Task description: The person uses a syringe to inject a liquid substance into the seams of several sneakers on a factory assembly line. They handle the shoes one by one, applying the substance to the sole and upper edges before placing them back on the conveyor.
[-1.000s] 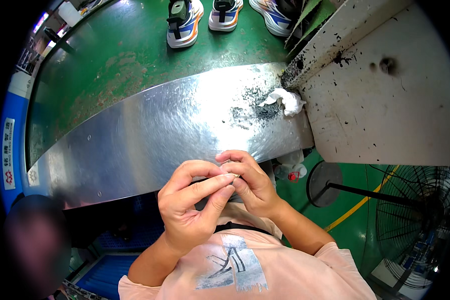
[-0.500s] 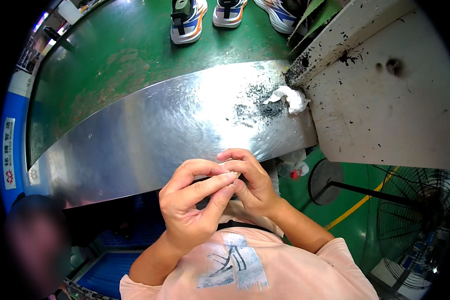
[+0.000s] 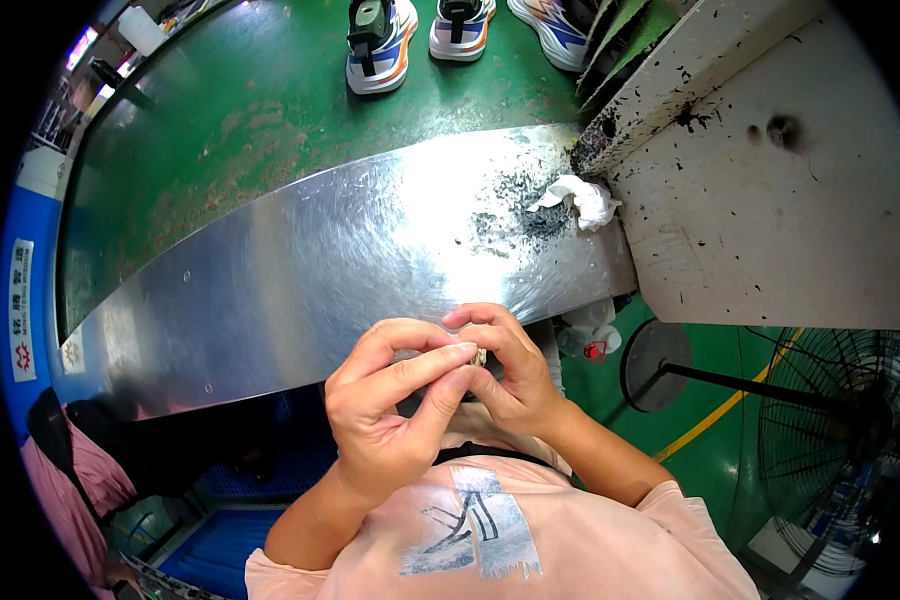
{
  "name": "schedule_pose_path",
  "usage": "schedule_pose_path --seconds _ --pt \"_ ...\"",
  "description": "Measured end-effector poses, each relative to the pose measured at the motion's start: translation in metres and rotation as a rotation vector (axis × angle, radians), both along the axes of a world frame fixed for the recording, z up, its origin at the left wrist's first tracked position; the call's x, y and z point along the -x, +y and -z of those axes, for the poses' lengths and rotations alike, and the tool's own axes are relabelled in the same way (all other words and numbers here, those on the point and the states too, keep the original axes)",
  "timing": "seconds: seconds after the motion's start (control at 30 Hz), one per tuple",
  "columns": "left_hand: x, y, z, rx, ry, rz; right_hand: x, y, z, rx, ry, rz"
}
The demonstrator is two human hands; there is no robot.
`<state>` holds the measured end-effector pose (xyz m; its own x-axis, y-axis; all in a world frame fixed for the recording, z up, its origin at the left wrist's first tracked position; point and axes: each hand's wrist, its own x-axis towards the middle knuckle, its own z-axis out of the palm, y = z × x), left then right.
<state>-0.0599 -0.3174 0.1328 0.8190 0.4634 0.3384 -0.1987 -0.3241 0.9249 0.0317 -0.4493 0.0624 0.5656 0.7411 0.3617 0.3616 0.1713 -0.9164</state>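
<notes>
Both my hands meet in front of my chest, just over the near edge of the metal work surface (image 3: 300, 270). Between the fingertips sits a tiny pale, yellowish piece (image 3: 479, 356), mostly covered and too small to name. My left hand (image 3: 390, 400) is closed, its thumb and forefinger pinching at the piece from the left. From the right, my right hand (image 3: 510, 365) is closed too, thumb and curled fingers against the same piece. A crumpled white tissue (image 3: 588, 204) lies on the metal beyond my right hand, beside black smears.
Sports shoes (image 3: 380, 50) stand on the green belt (image 3: 220, 150) at the far side. A stained pale panel (image 3: 770, 200) rises on the right. Below it are a black fan (image 3: 840, 420) and a plastic bottle (image 3: 592, 343). Another person's pink clothing (image 3: 80, 480) shows at the lower left.
The hands stay together with almost the same grip; slightly more of the small piece shows. The whole view has shifted a little.
</notes>
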Motion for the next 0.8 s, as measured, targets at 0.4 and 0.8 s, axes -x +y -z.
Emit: schedule_pose_path --seconds 0.4,0.8 --pt "-0.002 -0.002 0.001 0.016 0.017 0.011 -0.002 -0.001 0.0 -0.038 0.002 0.04" --pt "-0.033 0.047 0.007 0.386 0.169 -0.072 0.001 -0.002 -0.027 0.1 0.847 -0.103"
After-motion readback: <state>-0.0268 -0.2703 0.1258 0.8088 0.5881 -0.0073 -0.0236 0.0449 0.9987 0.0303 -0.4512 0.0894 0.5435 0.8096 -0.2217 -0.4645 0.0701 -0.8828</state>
